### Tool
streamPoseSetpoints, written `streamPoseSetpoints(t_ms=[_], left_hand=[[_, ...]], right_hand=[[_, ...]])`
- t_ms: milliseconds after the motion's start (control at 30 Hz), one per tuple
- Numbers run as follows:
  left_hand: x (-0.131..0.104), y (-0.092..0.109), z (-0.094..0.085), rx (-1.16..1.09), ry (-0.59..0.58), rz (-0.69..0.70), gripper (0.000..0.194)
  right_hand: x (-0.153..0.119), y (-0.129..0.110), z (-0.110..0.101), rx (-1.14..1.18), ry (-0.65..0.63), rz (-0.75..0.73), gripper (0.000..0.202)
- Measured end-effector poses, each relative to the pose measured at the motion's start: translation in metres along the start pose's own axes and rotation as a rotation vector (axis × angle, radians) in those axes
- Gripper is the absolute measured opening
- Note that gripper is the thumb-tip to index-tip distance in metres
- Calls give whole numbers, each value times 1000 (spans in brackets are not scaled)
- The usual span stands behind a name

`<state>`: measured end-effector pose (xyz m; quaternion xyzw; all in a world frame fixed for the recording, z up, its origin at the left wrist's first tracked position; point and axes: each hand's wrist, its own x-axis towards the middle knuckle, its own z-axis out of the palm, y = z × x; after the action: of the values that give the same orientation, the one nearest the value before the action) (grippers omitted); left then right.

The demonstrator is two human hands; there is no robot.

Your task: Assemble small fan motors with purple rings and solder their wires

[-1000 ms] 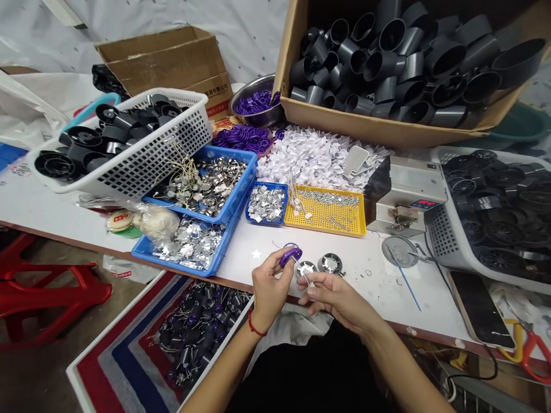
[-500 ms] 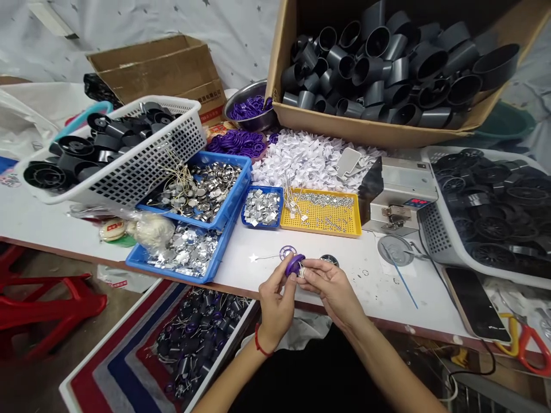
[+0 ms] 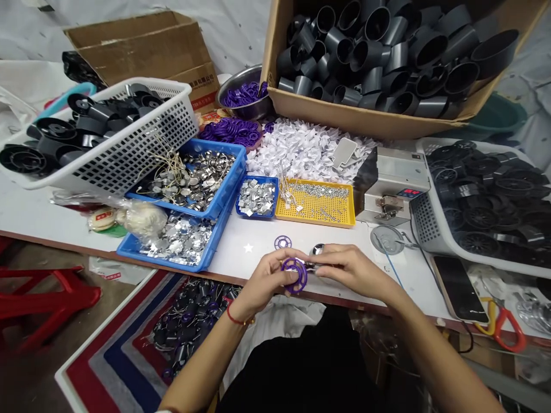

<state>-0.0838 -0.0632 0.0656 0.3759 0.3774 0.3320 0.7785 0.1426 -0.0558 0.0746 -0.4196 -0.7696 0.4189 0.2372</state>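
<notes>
My left hand [image 3: 267, 279] grips a purple ring-shaped part [image 3: 295, 276] between thumb and fingers, above the table's front edge. Close on its right, my right hand [image 3: 350, 267] has its fingers pressed together around something small at the ring's right side, too hidden to name. A round dark part with a shiny top [image 3: 317, 249] shows just behind the right fingers. Beyond the left hand, a flat purple ring [image 3: 283, 242] lies on the white table, with a white star [image 3: 248, 248] to its left.
Behind are a blue tray of metal pieces [image 3: 257, 197], a yellow tray [image 3: 316, 220] and a metal machine [image 3: 394, 178]. White baskets of dark parts stand left [image 3: 142, 137] and right [image 3: 430, 221]. A phone [image 3: 460, 287] and scissors [image 3: 508, 330] lie right. An open drawer [image 3: 73, 367] sits below.
The purple part has turned to show its open ring face. My right hand has shifted to its right side, fingers flatter. The view has shifted, and the star's string no longer shows.
</notes>
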Motion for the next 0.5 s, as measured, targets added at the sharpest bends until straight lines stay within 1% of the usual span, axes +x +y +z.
streamPoseSetpoints(t_ms=[33, 67, 100, 200, 267, 333, 433, 500], left_hand=[[1, 5, 1, 19, -13, 6, 33], [3, 10, 1, 48, -12, 23, 32], [5, 13, 2, 81, 1, 48, 31], [12, 19, 1, 185, 51, 128, 27], [16, 19, -1, 236, 78, 171, 25], [20, 16, -4, 280, 128, 221, 25], [21, 9, -7, 336, 240, 298, 24], [20, 3, -9, 347, 307, 303, 24]], right_hand=[[6, 4, 0, 26, -83, -22, 25], [12, 8, 1, 62, -137, -27, 26], [17, 11, 3, 102, -165, -17, 27], [28, 15, 9, 213, -171, 66, 25], [34, 16, 9, 224, -176, 116, 22], [40, 17, 9, 140, -176, 112, 15], [48, 20, 10, -78, -166, 71, 7], [51, 25, 12, -163, -167, 80, 6]])
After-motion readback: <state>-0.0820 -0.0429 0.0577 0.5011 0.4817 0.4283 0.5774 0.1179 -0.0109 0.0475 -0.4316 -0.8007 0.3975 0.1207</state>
